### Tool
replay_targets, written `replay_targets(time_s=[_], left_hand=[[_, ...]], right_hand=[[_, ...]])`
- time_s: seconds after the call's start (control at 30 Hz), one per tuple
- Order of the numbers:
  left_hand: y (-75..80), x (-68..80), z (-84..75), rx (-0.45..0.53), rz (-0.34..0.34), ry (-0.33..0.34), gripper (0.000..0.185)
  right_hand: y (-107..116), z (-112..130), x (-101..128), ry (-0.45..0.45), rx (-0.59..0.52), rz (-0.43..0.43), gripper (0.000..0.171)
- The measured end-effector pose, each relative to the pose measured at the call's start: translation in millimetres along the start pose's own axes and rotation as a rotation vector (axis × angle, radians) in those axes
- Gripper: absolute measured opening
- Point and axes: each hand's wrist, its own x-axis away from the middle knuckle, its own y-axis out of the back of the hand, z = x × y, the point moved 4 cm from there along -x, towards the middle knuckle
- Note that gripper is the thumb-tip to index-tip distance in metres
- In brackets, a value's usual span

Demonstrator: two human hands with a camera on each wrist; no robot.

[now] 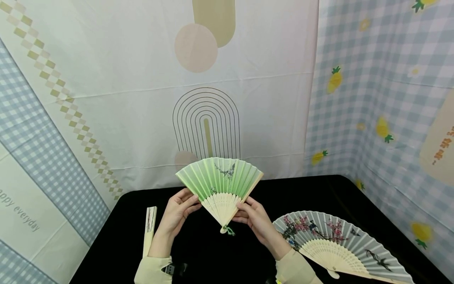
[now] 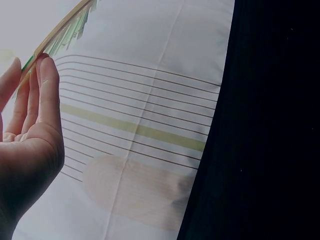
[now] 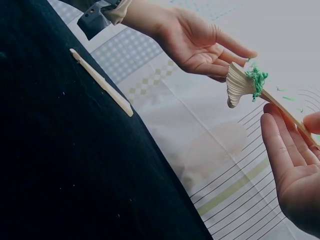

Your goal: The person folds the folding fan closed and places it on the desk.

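Note:
A green folding fan (image 1: 224,185) is spread partly open above the black table, with a dark branch design on its leaf and pale ribs below. My left hand (image 1: 178,211) pinches its left edge between thumb and fingers. On the opposite side, my right hand (image 1: 253,217) pinches the right edge guard near the ribs. A green tassel (image 3: 256,80) hangs at the pivot, seen close in the right wrist view. From the left wrist, the fan's edge guard (image 2: 57,31) shows between the thumb and fingers of the left hand (image 2: 35,125).
A grey-white fan (image 1: 337,240) with pink blossoms and birds lies spread on the table (image 1: 220,268) at right. Beside the left forearm lies a folded fan (image 1: 149,230). Printed cloth (image 1: 142,130) hangs behind the table, and checked cloth (image 1: 354,98) hangs at right.

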Motion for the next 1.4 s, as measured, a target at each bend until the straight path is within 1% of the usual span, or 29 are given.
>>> replay_targets(time_s=[0.37, 0.53, 0.77, 1.0, 1.23, 1.4], left_hand=[[-0.7, 0.2, -0.2, 0.0, 0.011, 0.015, 0.041], [-1.2, -1.0, 1.6, 0.009, 0.005, 0.024, 0.04], [-1.0, -1.0, 3.0, 0.001, 0.0, 0.032, 0.043], [-0.2, -1.6, 3.1, 0.007, 0.002, 0.033, 0.042], [-1.1, -2.1, 4.1, 0.003, 0.012, 0.046, 0.044], [-2.5, -2.2, 4.0, -0.001, 0.005, 0.057, 0.044]], right_hand=[[-0.5, -1.1, 0.2, -0.005, -0.001, 0.007, 0.056], [-0.9, -1.5, -0.1, -0.007, 0.001, 0.009, 0.056], [-1.1, -2.0, -0.4, -0.005, 0.001, 0.022, 0.057], [-2.2, -1.3, -1.5, -0.007, 0.002, 0.036, 0.055], [-2.9, -1.6, -0.7, -0.023, 0.012, 0.047, 0.054], [-3.4, -2.2, 0.0, -0.027, 0.021, 0.048, 0.054]])
